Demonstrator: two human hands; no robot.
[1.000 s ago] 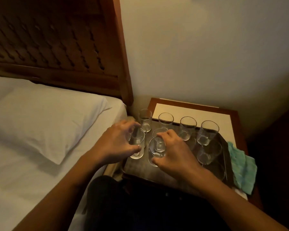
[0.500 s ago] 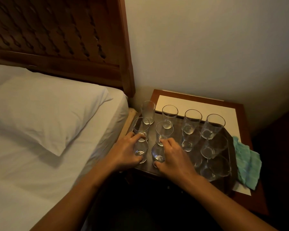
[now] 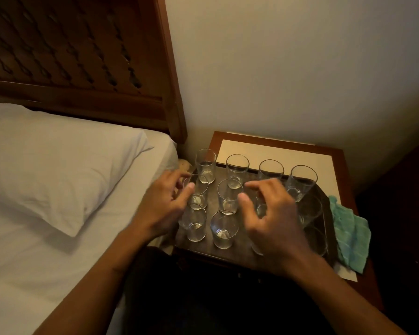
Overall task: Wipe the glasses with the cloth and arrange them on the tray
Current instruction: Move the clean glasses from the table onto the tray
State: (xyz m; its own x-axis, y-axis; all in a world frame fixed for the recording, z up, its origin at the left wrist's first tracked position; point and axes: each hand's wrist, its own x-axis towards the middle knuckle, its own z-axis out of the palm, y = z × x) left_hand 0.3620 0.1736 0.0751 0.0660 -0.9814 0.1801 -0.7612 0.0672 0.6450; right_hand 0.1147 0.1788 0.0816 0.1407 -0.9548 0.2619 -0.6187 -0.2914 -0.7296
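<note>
A dark tray (image 3: 242,249) sits on a wooden nightstand (image 3: 339,157) and carries several clear glasses in rows. A back-row glass (image 3: 237,169) and two front glasses (image 3: 195,224) (image 3: 223,230) stand upright with no hand on them. My left hand (image 3: 163,206) hovers at the tray's left side, its thumb and fingers loosely curved beside a middle-row glass (image 3: 198,193); a grip is not plain. My right hand (image 3: 270,213) hangs over the right-middle glasses with relaxed fingers and hides some of them. A teal cloth (image 3: 351,234) lies folded to the right of the tray.
A bed with a white pillow (image 3: 58,170) lies close on the left, under a carved wooden headboard (image 3: 82,56). A pale mat (image 3: 286,153) covers the nightstand top behind the tray. The wall stands right behind the nightstand.
Both hands have let go of the two front-row glasses and moved up and back. The right hand shifted right over the middle glasses.
</note>
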